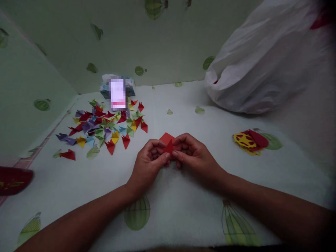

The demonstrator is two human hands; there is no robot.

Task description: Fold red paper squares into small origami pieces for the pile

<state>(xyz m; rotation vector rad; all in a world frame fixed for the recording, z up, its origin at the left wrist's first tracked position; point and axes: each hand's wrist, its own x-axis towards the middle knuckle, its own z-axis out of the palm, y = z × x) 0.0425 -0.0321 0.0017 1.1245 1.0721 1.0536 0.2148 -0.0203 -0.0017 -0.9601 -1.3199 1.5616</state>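
Between my two hands is a small folded red paper (169, 148), with a pointed tip facing up. My left hand (147, 164) pinches its left side between thumb and curled fingers. On the other side, my right hand (196, 157) grips it the same way, thumb in front. Just behind it shows a corner of orange-red paper (166, 136); whether the two are joined I cannot tell. To the left lies a spread pile of folded paper cranes (105, 126) in red, purple, green, yellow and blue.
A tissue box (130, 87) stands behind the pile, with a blurred-out lit screen (117, 91) before it. A large white plastic bag (252, 77) fills the back right. Yellow and red cut-outs (245, 140) lie below it. A dark red object (14, 181) sits at the left edge.
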